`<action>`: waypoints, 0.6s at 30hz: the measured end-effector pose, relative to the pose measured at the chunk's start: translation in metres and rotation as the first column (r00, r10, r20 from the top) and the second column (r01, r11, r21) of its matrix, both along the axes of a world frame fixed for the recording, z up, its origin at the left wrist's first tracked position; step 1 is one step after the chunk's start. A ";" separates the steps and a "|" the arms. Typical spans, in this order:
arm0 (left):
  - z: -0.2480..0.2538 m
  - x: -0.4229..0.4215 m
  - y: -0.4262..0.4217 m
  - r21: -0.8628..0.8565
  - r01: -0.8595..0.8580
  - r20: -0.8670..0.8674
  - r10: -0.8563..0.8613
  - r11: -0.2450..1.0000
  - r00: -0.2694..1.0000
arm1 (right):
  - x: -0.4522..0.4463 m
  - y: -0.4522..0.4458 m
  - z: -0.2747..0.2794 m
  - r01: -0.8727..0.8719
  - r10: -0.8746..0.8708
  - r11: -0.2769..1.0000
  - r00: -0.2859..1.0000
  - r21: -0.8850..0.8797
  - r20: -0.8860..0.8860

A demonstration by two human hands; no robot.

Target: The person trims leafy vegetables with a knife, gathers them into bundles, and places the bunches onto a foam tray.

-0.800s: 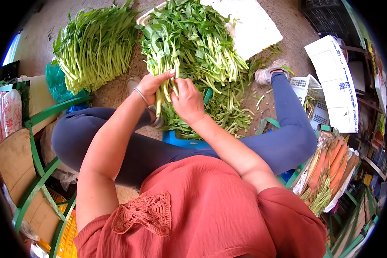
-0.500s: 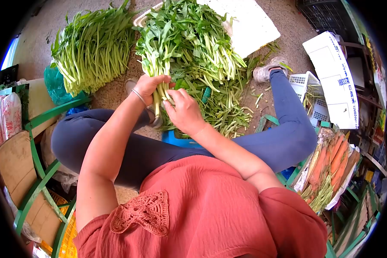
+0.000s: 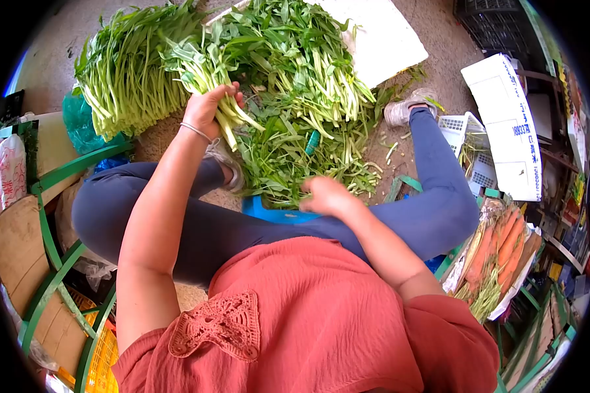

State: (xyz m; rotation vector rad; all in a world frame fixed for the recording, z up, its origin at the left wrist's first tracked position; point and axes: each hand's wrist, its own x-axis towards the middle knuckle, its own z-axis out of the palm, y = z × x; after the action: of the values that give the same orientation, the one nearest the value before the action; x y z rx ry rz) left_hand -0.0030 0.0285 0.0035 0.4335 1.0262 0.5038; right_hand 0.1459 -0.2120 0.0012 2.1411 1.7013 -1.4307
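A small bunch of water spinach is gripped in my left hand, with its leaves up and cut stem ends pointing down to the right. My fingers wrap round the stems. My right hand is apart from the bunch, above the blue plastic edge between my legs; its fingers are smeared by motion. Beyond my hands lies a loose heap of water spinach, with trimmed leaves and stems scattered nearer me. A small teal object rests among these scraps. Left of the held bunch is a big, neatly lined-up pile of water spinach.
A white board lies behind the heap. On the right are a white plastic basket, a white printed carton and carrots. Green metal frames stand to the left, near teal netting.
My left hand has moved left and up with the bunch, which now tilts toward the neat pile. My right hand has left the stems and come down to the right, toward my lap.
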 end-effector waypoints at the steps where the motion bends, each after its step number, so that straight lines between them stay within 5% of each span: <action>1: 0.004 0.002 -0.002 0.013 0.011 -0.003 -0.011 1.000 1.000 | 0.005 0.012 -0.005 0.130 -0.130 0.980 0.991 0.148 -0.014; 3: 0.002 0.002 -0.004 0.020 0.058 -0.004 -0.058 0.998 0.998 | 0.020 0.051 -0.016 0.298 -0.388 0.860 0.909 0.414 0.153; 5: 0.004 0.003 -0.001 0.039 0.108 -0.009 -0.108 0.993 0.994 | 0.035 0.079 -0.046 0.249 -0.454 0.792 0.851 0.558 0.265; 9: 0.011 0.001 0.001 -0.004 0.133 0.074 -0.132 0.991 0.988 | 0.050 0.104 -0.071 0.110 -0.337 0.887 0.818 0.448 0.466; 13: 0.014 -0.001 0.002 0.022 0.042 0.081 -0.044 0.999 0.996 | 0.037 0.092 -0.040 0.023 -0.276 0.850 0.871 0.527 0.407; 15: 0.015 -0.001 0.003 0.043 0.009 0.033 -0.010 0.999 0.999 | 0.017 0.076 -0.023 0.062 -0.184 0.896 0.953 0.440 0.241; 17: 0.013 -0.001 0.005 0.028 0.034 0.018 -0.035 0.999 0.999 | 0.001 0.056 -0.035 -0.092 0.062 0.961 0.991 0.260 0.123; 18: 0.013 -0.001 0.005 0.038 0.017 0.015 -0.017 0.999 1.000 | -0.002 0.056 -0.016 -0.032 0.045 0.991 0.994 0.131 -0.096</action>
State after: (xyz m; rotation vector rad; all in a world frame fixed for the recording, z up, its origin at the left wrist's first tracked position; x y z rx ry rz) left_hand -0.0037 0.0335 0.0162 0.4706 0.9984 0.5112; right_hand 0.1438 -0.1556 -0.0147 2.1190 1.9094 -1.4787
